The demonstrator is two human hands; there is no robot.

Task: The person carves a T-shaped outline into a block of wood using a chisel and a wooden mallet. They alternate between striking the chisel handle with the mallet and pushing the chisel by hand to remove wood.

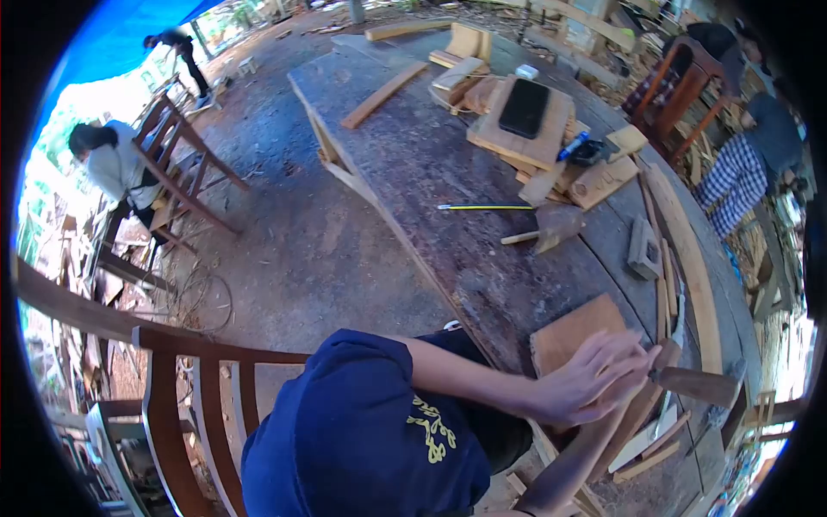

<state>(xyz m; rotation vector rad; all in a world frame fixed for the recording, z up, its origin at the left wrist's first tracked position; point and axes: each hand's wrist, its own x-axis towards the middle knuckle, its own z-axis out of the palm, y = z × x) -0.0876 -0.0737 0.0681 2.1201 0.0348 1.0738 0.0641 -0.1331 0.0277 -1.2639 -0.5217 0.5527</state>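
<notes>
My left hand (564, 395) reaches across from the left and lies over my right hand (627, 384), with its fingers stretched out. Fingers of the right hand also look extended, though they are blurred by motion and partly covered by the left. Just right of the fingers is a brown wooden tool (696, 385) with a greyish end, lying near the bench edge. Beneath and beyond the hands sits a flat wooden board (579, 330) on the dark workbench (482, 284).
Farther up the bench are a black phone (524, 109) on wood blocks, a yellow pencil (487, 207), a blue marker (572, 146) and a grey block (643, 250). A long curved wood strip (687, 258) runs along the right. Wooden chairs (185, 164) and several people stand or sit around.
</notes>
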